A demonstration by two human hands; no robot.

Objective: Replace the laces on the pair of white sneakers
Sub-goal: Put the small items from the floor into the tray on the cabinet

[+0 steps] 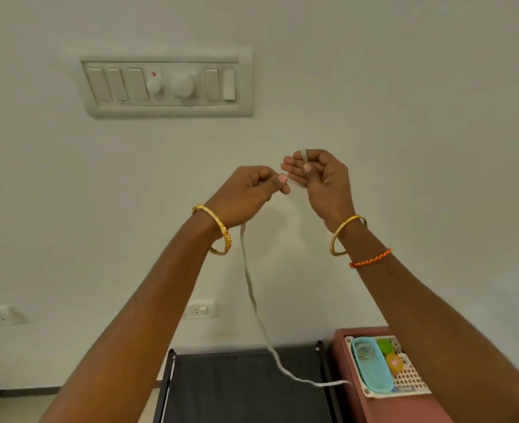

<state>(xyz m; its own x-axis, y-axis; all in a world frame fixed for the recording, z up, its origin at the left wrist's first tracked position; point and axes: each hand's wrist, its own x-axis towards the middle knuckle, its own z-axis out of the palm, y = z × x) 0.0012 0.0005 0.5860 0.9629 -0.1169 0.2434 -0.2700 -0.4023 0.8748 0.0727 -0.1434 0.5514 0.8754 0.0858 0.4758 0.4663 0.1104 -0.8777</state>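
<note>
I hold the lace [250, 288] up below the switch panel [166, 83]: left hand [249, 193] pinching it, right hand [319, 175] pinching its end, so its length hangs straight. Sneakers aren't visible.

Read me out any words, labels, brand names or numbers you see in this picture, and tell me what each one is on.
There is no readable text anywhere in this view.
Switch panel on the wall: no lettering, only a small red dot above a knob.
Wall sockets: no print shows.
White basket and turquoise tray: no label visible.
White shoelace, gripped by the left hand and right hand: unmarked.
</note>
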